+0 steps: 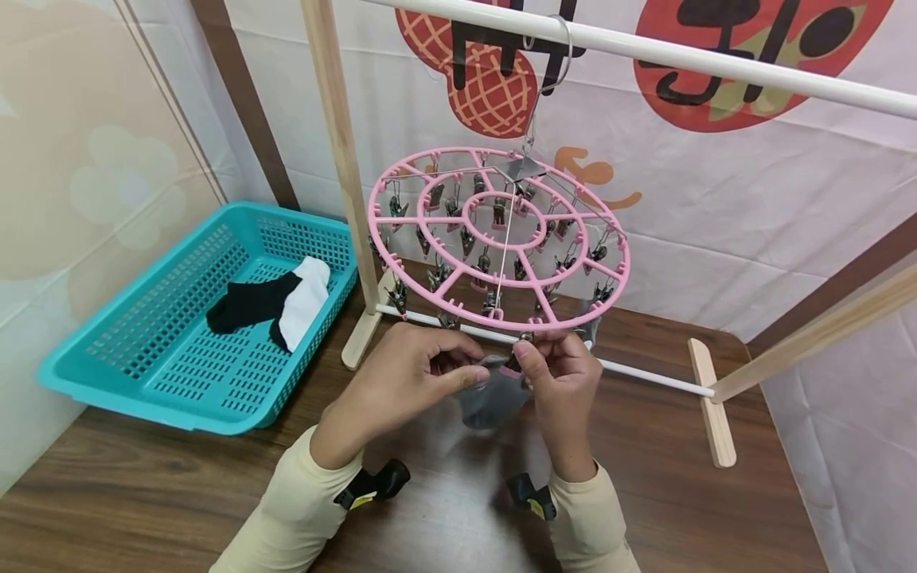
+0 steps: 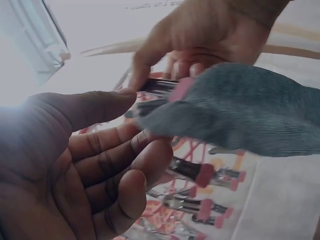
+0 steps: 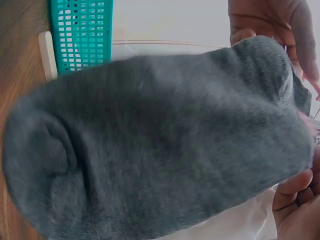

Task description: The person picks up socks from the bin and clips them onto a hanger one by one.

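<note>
A grey sock (image 3: 150, 145) hangs below the near rim of a round pink clip hanger (image 1: 423, 288), its cuff up at the hands. My right hand (image 1: 566, 378) pinches a dark metal clip (image 2: 159, 88), whose pink tip overlaps the cuff in the left wrist view. On the cuff's left side is my left hand (image 1: 419, 366), thumb and index finger close round the cuff's corner. Its other fingers are bent loosely below, as the left wrist view shows.
To the left, a turquoise basket (image 1: 161, 390) contains a black sock (image 1: 251, 304) and a white sock with black (image 1: 304, 306). The hanger's hook (image 1: 562, 60) is over a white rail (image 1: 666, 60) on a wooden stand (image 1: 337, 135). Several more clips dangle from the hanger.
</note>
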Demonstrator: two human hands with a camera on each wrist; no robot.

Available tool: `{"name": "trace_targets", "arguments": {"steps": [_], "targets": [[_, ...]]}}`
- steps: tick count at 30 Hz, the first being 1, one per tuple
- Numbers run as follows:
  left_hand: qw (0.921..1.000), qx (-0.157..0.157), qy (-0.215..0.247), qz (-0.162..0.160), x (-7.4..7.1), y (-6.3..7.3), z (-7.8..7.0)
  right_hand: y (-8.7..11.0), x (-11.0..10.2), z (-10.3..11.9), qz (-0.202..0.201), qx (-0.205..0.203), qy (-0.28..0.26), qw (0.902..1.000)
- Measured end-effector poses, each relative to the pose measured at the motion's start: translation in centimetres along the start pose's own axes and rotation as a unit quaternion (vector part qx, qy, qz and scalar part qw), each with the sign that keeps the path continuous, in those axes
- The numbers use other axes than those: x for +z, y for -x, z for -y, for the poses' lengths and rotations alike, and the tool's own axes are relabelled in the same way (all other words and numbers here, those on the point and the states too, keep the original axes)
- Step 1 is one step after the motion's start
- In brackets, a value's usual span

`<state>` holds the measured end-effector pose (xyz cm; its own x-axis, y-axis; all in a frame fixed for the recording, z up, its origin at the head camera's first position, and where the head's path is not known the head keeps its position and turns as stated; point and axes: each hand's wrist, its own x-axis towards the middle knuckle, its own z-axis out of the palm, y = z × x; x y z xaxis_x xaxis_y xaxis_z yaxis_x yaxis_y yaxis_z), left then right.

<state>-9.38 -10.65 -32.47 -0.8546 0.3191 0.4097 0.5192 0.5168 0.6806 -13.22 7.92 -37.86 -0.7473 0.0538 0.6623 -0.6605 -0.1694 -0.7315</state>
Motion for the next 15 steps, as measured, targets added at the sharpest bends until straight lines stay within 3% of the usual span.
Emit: {"name": "trace_targets", "arguments": {"steps": [15], "targets": [[0.9988,0.028,0.012,0.038,-0.67,0.14,0.07,0.11,0.12,-0.21,0.005,-0.013,0.033,0.9994]]}}
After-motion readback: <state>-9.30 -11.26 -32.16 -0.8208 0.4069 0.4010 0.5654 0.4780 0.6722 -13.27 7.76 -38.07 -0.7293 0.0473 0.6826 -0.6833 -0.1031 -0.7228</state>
